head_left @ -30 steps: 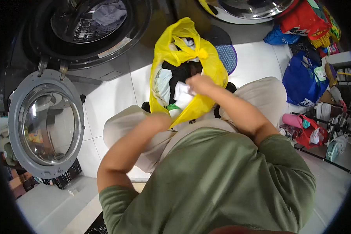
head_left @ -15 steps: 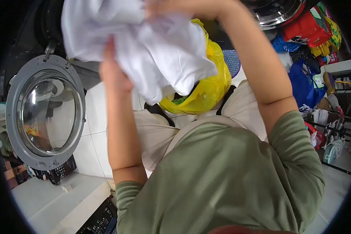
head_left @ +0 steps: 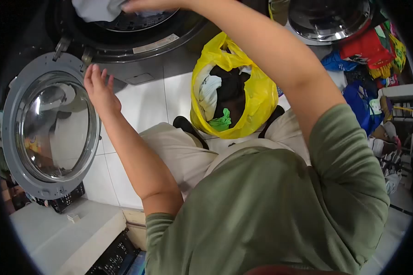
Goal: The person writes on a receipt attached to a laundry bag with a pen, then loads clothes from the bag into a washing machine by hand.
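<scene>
My left hand (head_left: 101, 90) is raised beside the hinge of the open washer door (head_left: 53, 130), fingers apart and nothing in it. At the top edge, my right hand (head_left: 144, 5) reaches over the opening of the washing machine (head_left: 124, 55), closed on a white cloth (head_left: 96, 9) that lies partly inside the drum. The top of the cloth is cut off by the frame. Between my knees stands an open yellow plastic bag (head_left: 261, 94) with dark clothes (head_left: 229, 87), a pale garment (head_left: 209, 94) and a green item (head_left: 221, 120) inside.
A second round machine door (head_left: 328, 20) is at the upper right. Beyond my right arm are a red bag (head_left: 367, 46), a blue bag (head_left: 360, 103) and a rack with shoes (head_left: 385, 146). A black basket (head_left: 112, 256) sits at the lower left.
My right hand has taken the white cloth out of the yellow bag and moved it up and left to the drum. My left hand has left the bag, touched the cloth and come away from it.
</scene>
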Demonstrator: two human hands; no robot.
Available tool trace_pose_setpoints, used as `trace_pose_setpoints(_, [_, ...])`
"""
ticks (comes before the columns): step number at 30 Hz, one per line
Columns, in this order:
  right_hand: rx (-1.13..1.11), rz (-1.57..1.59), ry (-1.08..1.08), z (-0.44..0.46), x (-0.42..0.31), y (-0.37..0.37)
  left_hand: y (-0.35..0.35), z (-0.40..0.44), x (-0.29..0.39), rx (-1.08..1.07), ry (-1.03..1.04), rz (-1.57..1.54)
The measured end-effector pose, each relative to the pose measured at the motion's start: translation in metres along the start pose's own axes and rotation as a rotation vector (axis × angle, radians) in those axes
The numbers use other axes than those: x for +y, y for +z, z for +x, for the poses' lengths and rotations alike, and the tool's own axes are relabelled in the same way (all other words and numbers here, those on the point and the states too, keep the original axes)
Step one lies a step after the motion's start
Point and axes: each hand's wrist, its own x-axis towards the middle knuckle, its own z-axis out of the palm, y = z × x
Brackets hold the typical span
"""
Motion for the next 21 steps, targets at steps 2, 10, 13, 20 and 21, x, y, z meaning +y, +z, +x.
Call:
trace_pose_setpoints(2, [-0.536, -0.039, 0.500, -0.066, 0.001, 0.016, -0.004, 0.005, -0.002, -0.026, -0.099, 0.024])
trace_pose_setpoints(10, [-1.020, -0.461, 0.515, -0.281, -0.031, 0.021, 0.022, -0.008, -0.011, -0.294, -0.058, 0.209])
trace_pose_setpoints(13, [-0.716, -0.470, 0.460, -0.203, -0.030, -0.032, 0.046, -0.033, -0.019, -0.612, -0.111, 0.123])
trace_pose_setpoints(20, [-0.117, -0.003, 0.859, -0.056, -0.098, -0.175, 0.098, -0.088, -0.035, -0.948, 0.045, 0.513])
trace_pose_setpoints(21, [-0.069, -0.033, 0.769, -0.052, -0.100, -0.185, 0.098, -0.078, -0.037, -0.930, -0.016, 0.488])
